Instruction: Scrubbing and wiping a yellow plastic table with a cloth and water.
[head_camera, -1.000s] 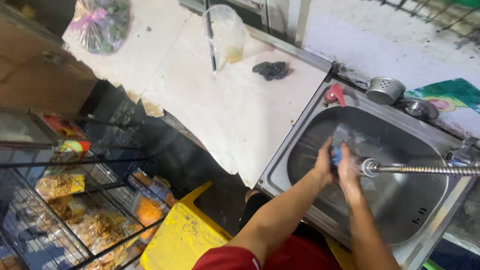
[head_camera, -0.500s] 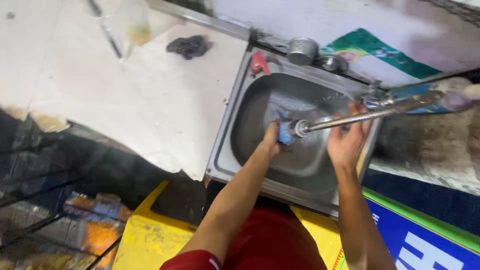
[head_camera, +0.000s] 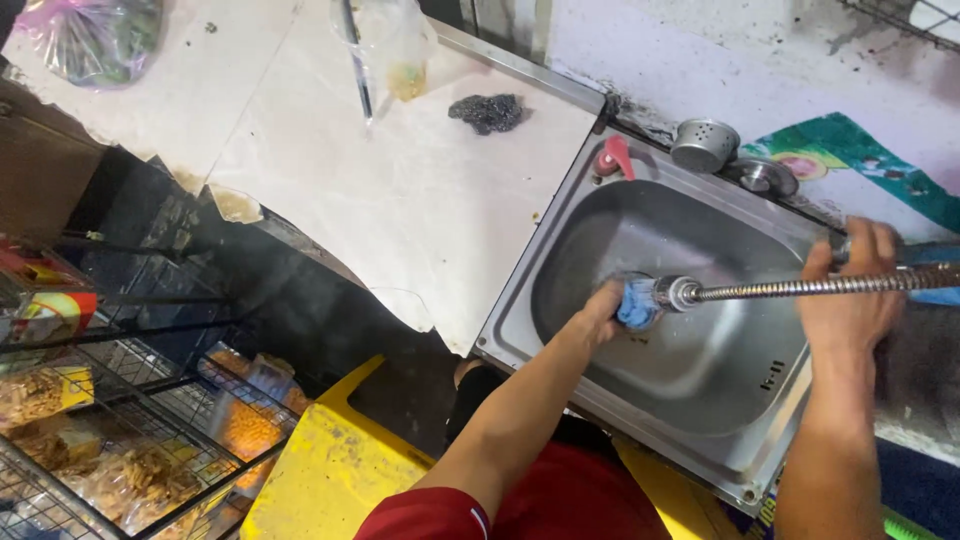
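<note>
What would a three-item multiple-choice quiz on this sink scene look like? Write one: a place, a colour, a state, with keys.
1. Where does the dark scouring pad lie?
A. in the sink basin
B. on the pale counter left of the sink
C. on the yellow stool

2. What colour is the small thing held by the left hand at the hose end?
A. blue
B. orange
C. white

3. What is the right hand doing?
A. hanging free
B. resting on the counter
C. gripping by the base of the metal hose

Answers: 1 B, it sits on the counter beside the sink. 2 A, the blue thing shows by the fingers. 3 C, its fingers wrap there.
</note>
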